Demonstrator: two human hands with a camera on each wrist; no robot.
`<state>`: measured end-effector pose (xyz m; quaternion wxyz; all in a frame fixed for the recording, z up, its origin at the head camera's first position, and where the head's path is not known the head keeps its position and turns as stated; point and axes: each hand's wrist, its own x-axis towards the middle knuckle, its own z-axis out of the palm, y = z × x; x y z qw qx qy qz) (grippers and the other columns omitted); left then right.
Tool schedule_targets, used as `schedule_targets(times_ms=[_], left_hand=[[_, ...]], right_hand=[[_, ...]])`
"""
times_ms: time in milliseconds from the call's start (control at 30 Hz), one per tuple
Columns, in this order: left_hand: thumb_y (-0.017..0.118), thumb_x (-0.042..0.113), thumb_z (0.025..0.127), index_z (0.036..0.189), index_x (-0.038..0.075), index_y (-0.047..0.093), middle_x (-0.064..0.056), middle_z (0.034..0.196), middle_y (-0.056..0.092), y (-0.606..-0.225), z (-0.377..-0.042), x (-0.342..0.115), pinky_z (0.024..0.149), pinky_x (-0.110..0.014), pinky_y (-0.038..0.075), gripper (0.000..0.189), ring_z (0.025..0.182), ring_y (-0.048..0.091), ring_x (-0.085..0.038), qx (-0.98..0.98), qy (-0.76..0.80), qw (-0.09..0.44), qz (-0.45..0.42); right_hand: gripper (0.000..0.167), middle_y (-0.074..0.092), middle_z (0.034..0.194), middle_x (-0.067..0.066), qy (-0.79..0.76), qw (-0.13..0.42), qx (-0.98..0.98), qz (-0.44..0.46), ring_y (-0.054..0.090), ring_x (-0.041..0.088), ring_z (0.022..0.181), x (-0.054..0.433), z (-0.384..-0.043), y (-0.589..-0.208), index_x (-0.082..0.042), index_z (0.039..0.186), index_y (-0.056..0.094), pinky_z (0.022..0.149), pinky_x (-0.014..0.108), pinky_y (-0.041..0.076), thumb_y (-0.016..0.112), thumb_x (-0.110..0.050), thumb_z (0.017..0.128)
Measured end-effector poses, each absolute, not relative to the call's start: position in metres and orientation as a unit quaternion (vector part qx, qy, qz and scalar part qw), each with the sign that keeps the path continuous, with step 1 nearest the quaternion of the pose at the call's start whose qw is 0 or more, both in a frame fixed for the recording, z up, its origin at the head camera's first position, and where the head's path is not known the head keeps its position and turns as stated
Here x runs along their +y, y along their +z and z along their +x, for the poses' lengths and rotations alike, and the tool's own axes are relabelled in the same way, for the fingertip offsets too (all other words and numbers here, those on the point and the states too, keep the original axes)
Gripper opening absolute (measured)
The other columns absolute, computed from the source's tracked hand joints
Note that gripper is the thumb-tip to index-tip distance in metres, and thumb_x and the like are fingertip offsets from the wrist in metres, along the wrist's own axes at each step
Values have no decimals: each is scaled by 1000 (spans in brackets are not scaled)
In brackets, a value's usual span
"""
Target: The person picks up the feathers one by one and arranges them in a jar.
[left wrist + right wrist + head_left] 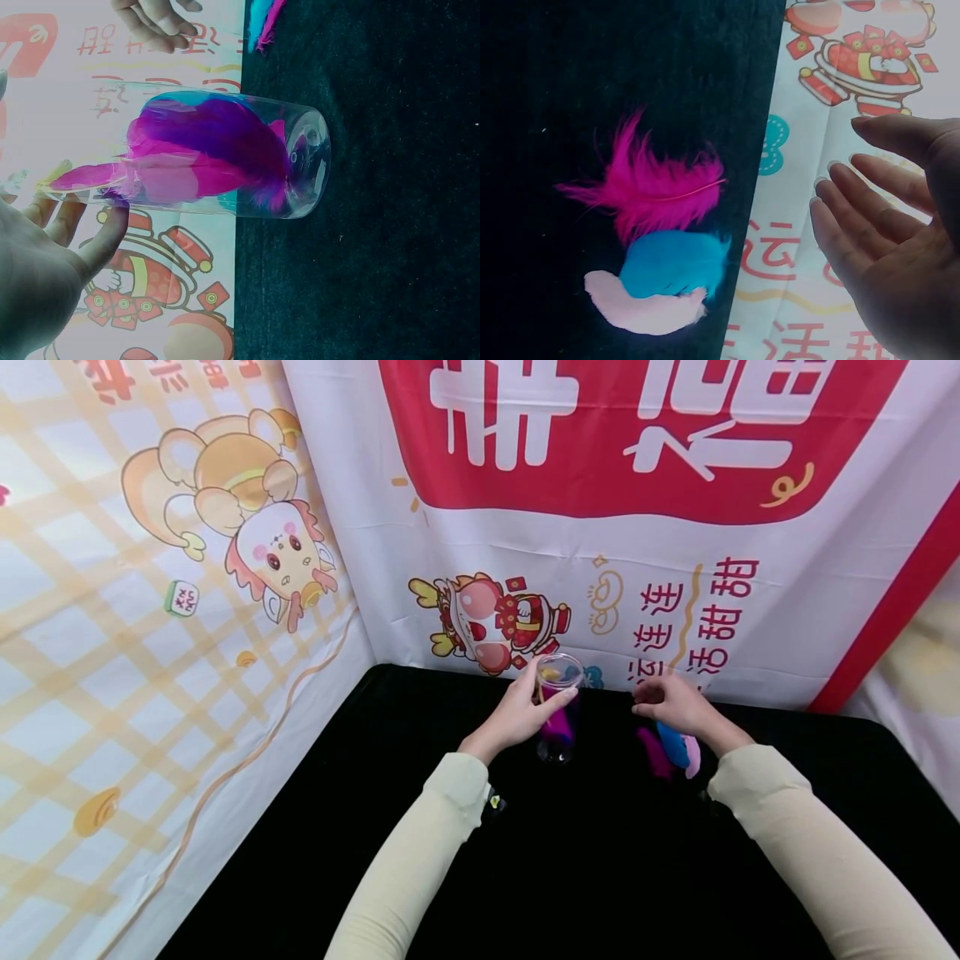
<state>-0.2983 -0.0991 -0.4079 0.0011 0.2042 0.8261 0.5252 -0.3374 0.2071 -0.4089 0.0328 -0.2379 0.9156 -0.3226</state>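
Note:
My left hand (520, 708) grips a clear plastic jar (304, 161) near its rim, fingers and thumb round its side. Inside the jar are several feathers (202, 142) in magenta, purple, pink and blue, with a bit of yellow by the mouth. My right hand (673, 703) hovers to the right of the jar with its fingers loosely bent and nothing between them. Below it on the black cloth lie a magenta feather (664, 187), a blue feather (675, 262) and a pale pink feather (645, 311), side by side.
A black cloth (585, 877) covers the table. Behind it hangs a white and red printed banner (487, 552), close to the jar and both hands. A checked printed sheet (187, 693) stands along the left side.

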Motion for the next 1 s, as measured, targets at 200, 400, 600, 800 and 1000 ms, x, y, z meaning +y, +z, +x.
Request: schedule_targets(times_ms=[200,400,600,800,1000], left_hand=[[63,57,97,156,25,33,-2,145,51,-408,-297,-99,113,-41,40,74,132,50,-14,828,524,2,198],[64,57,96,155,27,33,-2,145,51,-408,-296,-99,113,-41,40,73,132,51,-14,827,529,6,193],[63,57,97,156,24,32,-3,145,52,-408,-296,-99,114,-42,39,74,132,51,-15,826,528,2,197],[64,56,97,156,24,31,-9,147,52,-408,-296,-99,114,-44,39,75,132,51,-15,824,531,3,200],[63,57,97,156,25,31,-10,147,53,-407,-295,-99,114,-43,39,74,131,52,-15,824,530,3,200]], right_hand=[[30,72,105,20,-303,35,923,-234,68,35,100,213,-338,-417,9,115,68,89,54,52,72,-13,95],[28,73,102,18,-291,38,929,-224,68,35,98,218,-341,-428,8,112,69,87,53,53,72,-13,93],[31,73,105,21,-288,58,932,-212,67,38,101,219,-341,-435,10,114,67,88,53,53,71,-11,93],[36,71,107,25,-275,74,935,-211,66,41,105,219,-341,-441,13,117,65,92,54,52,72,-11,92],[35,72,105,25,-274,72,936,-210,66,41,104,221,-341,-449,14,114,65,94,55,51,72,-7,88]])
